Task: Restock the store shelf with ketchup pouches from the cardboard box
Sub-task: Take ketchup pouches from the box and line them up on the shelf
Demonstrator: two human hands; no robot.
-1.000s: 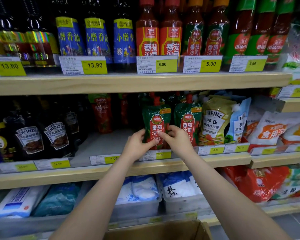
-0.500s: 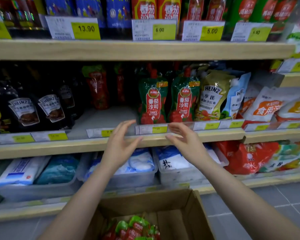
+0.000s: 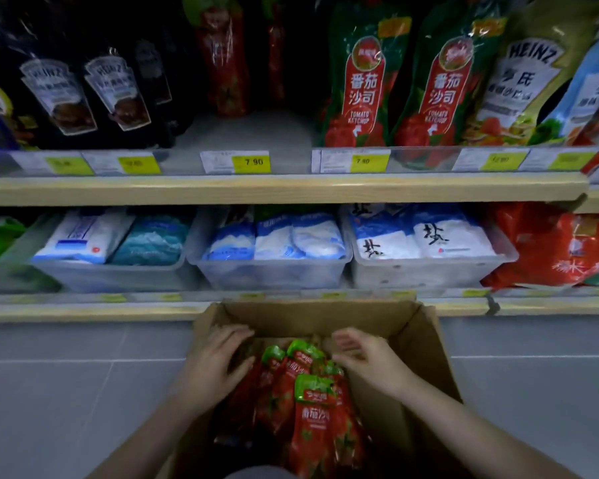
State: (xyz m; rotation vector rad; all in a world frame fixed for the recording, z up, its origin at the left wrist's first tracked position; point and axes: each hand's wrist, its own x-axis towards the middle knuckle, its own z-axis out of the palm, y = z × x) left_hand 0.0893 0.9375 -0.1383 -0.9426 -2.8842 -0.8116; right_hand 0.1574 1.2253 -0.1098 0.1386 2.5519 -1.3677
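An open cardboard box [image 3: 426, 344] stands on the floor below the shelves, holding several red ketchup pouches [image 3: 312, 413] with green tops. My left hand [image 3: 218, 361] is inside the box on the left of the pouches, fingers spread and touching them. My right hand [image 3: 367, 357] hovers at their right side, fingers apart, holding nothing. On the middle shelf [image 3: 256, 190] two green-and-red ketchup pouches [image 3: 360, 84] stand upright side by side behind the price rail, with a bare gap [image 3: 242, 133] to their left.
Dark Heinz sauce bottles [image 3: 83, 95] fill the shelf's left part, Heinz dressing pouches [image 3: 523, 81] the right. Clear bins of white and blue salt bags [image 3: 277, 243] sit on the lower shelf. Grey floor tiles [image 3: 66, 392] surround the box.
Both hands let go of the pouch on the shelf and dropped down into the box. My view tilted downward, so the box and its pouches now fill the bottom.
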